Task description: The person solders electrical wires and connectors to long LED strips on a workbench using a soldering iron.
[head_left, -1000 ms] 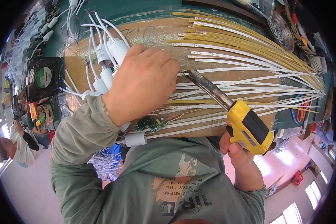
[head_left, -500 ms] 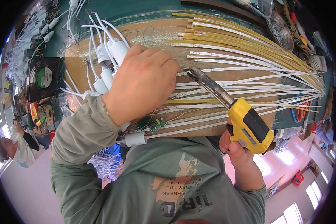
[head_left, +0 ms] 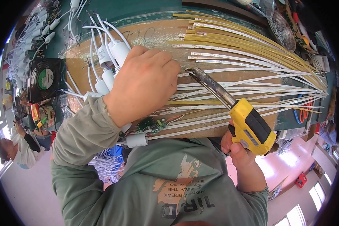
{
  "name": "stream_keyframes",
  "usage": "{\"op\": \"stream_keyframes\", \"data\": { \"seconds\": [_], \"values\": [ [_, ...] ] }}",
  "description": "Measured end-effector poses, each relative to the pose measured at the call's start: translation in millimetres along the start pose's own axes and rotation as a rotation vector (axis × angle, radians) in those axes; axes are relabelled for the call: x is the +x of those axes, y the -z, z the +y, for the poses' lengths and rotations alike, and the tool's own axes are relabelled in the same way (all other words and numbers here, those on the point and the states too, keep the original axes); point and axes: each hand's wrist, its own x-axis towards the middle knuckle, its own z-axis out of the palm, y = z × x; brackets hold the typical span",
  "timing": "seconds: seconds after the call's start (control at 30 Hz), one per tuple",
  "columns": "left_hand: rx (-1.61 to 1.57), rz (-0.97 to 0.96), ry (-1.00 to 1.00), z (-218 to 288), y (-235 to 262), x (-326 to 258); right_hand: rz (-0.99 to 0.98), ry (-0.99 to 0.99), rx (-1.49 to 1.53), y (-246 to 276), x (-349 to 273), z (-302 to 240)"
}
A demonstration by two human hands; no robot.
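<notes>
My left hand [head_left: 141,84] is closed over the brown board [head_left: 169,34], its back turned up. Its curled fingertips are hidden, so I cannot make out what they pinch. My right hand [head_left: 239,150] grips a yellow and black soldering gun [head_left: 252,128], whose dark tip points up and left, close to my left fingers. Beneath the gun's barrel run white LED strips [head_left: 229,69]. White cylindrical housings [head_left: 119,52] with white cables lie left of my left hand. Below that hand sit a small green circuit board [head_left: 154,126] and another white housing [head_left: 136,140].
Yellow-backed strips [head_left: 229,41] fan out toward the right. On the left stands a black fan [head_left: 45,80], with many white housings [head_left: 30,49] heaped beyond. Orange-handled scissors [head_left: 303,113] lie at the right, and a metal dish [head_left: 284,32] at the far right. Another person [head_left: 15,147] sits at far left.
</notes>
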Motion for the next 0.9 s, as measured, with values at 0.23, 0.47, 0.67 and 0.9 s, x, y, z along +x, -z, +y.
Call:
{"op": "stream_keyframes", "data": {
  "seconds": [0.23,0.47,0.67,0.9],
  "values": [
    [-0.097,-0.095,0.032,-1,17,1,0.008,0.021,0.025,0,0,2],
    [-0.264,-0.316,0.041,-13,40,6,0.005,0.024,-0.008,1,-1,3],
    [-0.183,-0.239,-0.021,-11,24,3,-0.020,0.025,-0.028,3,-2,4],
    [-0.090,-0.124,0.043,-3,13,1,-0.128,0.052,-0.216,11,-6,8]
  ]
}}
